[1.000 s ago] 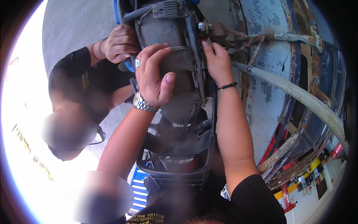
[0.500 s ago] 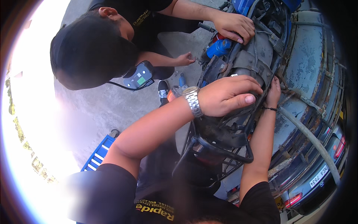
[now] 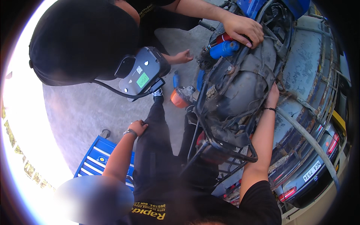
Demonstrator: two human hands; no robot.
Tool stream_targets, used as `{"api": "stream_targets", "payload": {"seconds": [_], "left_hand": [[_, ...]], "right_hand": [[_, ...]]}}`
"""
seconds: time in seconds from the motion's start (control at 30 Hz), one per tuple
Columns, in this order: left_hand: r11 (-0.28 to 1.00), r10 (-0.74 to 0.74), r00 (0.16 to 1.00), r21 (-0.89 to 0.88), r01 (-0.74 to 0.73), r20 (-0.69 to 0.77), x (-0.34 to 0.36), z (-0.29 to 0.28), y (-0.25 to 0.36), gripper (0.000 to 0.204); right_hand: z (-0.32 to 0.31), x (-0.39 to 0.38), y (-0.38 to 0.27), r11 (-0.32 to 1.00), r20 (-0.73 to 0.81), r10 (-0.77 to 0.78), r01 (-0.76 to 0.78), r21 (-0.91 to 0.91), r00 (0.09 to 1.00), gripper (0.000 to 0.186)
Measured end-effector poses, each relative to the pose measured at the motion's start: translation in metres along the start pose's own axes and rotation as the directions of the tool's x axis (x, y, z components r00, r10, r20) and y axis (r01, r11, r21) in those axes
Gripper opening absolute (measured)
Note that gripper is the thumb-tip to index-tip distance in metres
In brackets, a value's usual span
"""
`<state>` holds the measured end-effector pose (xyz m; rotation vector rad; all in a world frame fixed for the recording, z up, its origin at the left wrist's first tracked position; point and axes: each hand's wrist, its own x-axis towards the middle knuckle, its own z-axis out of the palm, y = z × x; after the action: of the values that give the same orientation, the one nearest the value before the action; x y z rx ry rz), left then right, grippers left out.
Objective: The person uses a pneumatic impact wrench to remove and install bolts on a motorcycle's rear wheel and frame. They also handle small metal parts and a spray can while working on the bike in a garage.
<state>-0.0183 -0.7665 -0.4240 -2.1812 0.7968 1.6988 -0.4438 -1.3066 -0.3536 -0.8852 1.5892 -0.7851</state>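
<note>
A motorcycle with its seat off stands before me, its dark rear fender (image 3: 249, 88) and black tubular rear rack (image 3: 228, 152) bare. My right hand (image 3: 272, 96) reaches along the right side of the frame. Its fingertips go out of sight behind the frame rail, so their grip does not show. My left hand (image 3: 139, 128), with a watch at the wrist, rests by my trouser leg with fingers curled in and nothing seen in them. Across the motorcycle, a co-worker's hand (image 3: 245, 30) lies on the frame near a blue cylinder (image 3: 224, 49). The co-worker's other hand (image 3: 182, 57) hangs lower.
The co-worker's black cap (image 3: 82, 41) and the boxy device (image 3: 144, 73) on it fill the upper left. An orange-ended part (image 3: 179, 99) is beside the motorcycle. A blue tool cart (image 3: 98, 152) stands at lower left. Rusty metal bars (image 3: 311, 93) and a grey car (image 3: 313, 176) are at right.
My left hand has left the motorcycle and come down to my leg, uncovering the fender. My right hand has stayed by the frame. The co-worker's head has moved nearer.
</note>
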Motion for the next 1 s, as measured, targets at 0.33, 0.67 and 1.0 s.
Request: {"api": "stream_targets", "payload": {"seconds": [0.33,0.67,1.0], "left_hand": [[0.977,0.203,0.962,-0.030,-0.212,-0.180,0.012,0.005,0.086,0.044],[0.391,0.458,0.566,-0.416,-0.821,-0.686,-0.016,-0.151,0.263,0.024],[0.484,0.719,0.343,0.080,-0.871,-0.605,0.024,-0.223,0.423,0.045]], "right_hand": [[-0.011,-0.004,0.002,0.950,0.341,-0.091,-0.022,0.312,0.936,0.036],[0.002,0.015,0.001,0.983,0.041,-0.054,0.046,0.177,0.998,0.030],[0.007,0.002,-0.014,0.988,0.006,0.140,-0.140,0.060,0.990,0.047]]}}
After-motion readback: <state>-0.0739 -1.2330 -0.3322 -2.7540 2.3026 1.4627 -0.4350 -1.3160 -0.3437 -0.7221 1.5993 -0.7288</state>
